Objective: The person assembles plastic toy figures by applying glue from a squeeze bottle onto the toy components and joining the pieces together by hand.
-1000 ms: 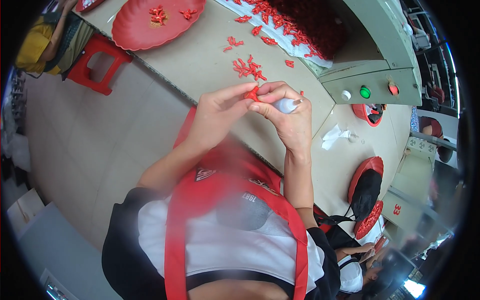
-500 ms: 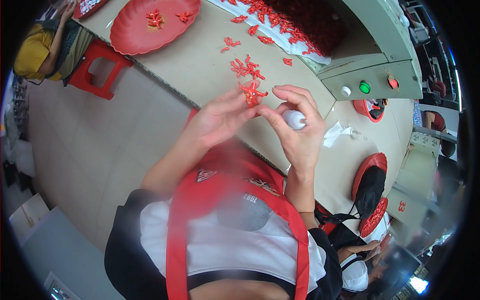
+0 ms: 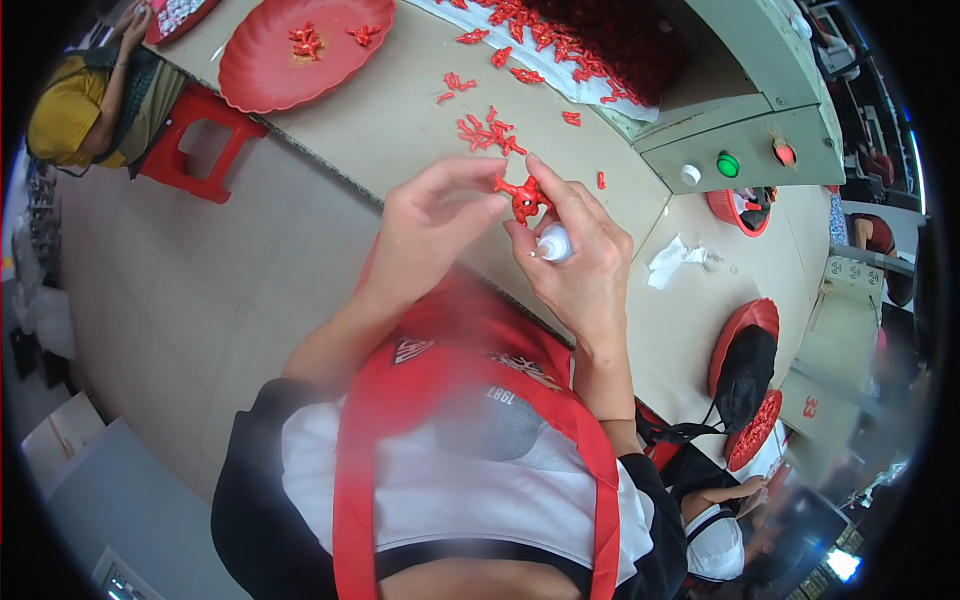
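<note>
A small glossy red figurine (image 3: 527, 203) with stubby limbs and a dark eye spot is held above the table's front edge, between my two hands. My left hand (image 3: 432, 225) pinches its outstretched limb between thumb and fingertips. On the other side, my right hand (image 3: 585, 245) has its index finger and thumb around the body. A small white bottle (image 3: 554, 243) with a thin needle-like tip is also tucked in my right hand, its tip pointing left. Just beyond the hands lies a loose pile of small red parts (image 3: 488, 133).
A scalloped red tray (image 3: 250, 75) with several figurines stands far left. More red figurines lie on white cloth (image 3: 590, 92) by a pale green machine (image 3: 740, 140). Crumpled tissue (image 3: 675, 260) and a black bag (image 3: 745, 370) are to the right. Co-workers sit at both sides.
The figurine has shifted right and turned, and my right fingers now grip it too. The bottle's tip has swung from right to left. A small red piece beyond my right hand has come into view.
</note>
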Tool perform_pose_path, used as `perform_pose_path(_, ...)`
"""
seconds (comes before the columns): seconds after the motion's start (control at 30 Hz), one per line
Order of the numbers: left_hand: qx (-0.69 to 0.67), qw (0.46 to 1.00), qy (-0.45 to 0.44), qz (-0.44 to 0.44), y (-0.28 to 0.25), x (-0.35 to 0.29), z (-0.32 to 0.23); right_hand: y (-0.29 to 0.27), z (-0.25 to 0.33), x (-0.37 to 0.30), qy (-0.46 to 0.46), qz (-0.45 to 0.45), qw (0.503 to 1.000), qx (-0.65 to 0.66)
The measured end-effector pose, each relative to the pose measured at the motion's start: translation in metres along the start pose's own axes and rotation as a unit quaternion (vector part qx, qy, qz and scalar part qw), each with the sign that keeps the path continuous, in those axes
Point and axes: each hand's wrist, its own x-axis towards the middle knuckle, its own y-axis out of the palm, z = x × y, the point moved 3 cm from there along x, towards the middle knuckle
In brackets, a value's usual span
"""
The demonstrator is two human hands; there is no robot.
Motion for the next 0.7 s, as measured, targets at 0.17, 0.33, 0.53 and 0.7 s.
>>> perform_pose_path(0.17,0.049,0.997,0.043,-0.029,-0.003,-0.001,-0.005,0.000,0.002,-0.001,-0.001,0.031,0.999,0.016)
perform_pose_path(0.33,0.052,0.997,0.038,-0.050,0.000,-0.003,-0.010,-0.001,-0.002,-0.006,0.007,-0.004,0.996,0.086)
perform_pose_path(0.53,0.058,0.996,0.025,-0.064,0.002,-0.006,-0.009,0.001,-0.008,-0.008,0.026,-0.001,0.992,0.122)
perform_pose_path(0.7,0.070,0.996,0.025,-0.056,0.000,0.000,-0.005,0.003,-0.009,-0.002,0.010,-0.022,0.992,0.127)
